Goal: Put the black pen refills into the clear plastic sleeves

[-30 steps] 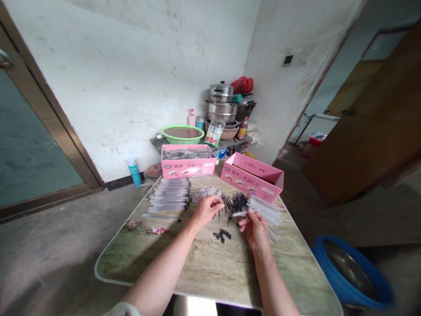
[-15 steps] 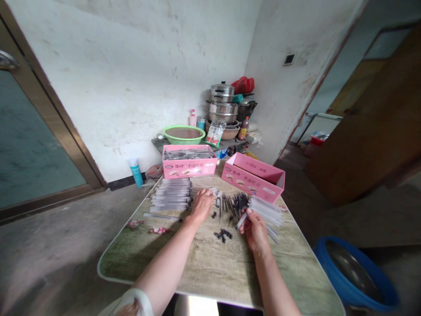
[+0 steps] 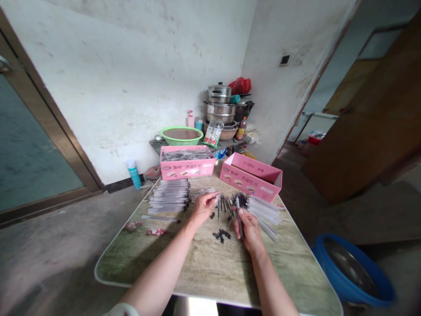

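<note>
My right hand [image 3: 250, 229] is closed around a slim pen barrel [image 3: 239, 216], tilted nearly upright with its tip pointing away from me. My left hand [image 3: 204, 208] pinches a small pale piece, too small to make out, above the middle of the table. Between the hands lie dark pen refills [image 3: 224, 203] and a little cluster of black pen caps [image 3: 222, 235]. A bundle of clear pen barrels [image 3: 265, 210] sits just beyond my right hand. Left of my left hand, a row of dark-tipped pens [image 3: 169, 195] is stacked, with one loose pen [image 3: 160, 218] nearer me.
Two pink boxes stand at the table's far edge: the left box [image 3: 187, 171] holds many pens, the right box [image 3: 246, 179] is angled. Behind are a green basin [image 3: 181, 141] and stacked pots [image 3: 219, 109]. A blue tub [image 3: 353, 270] stands on the floor at right.
My left hand has lifted from the small pale parts and now pinches one piece. My right hand has turned the pen barrel more upright and shifted slightly left.
</note>
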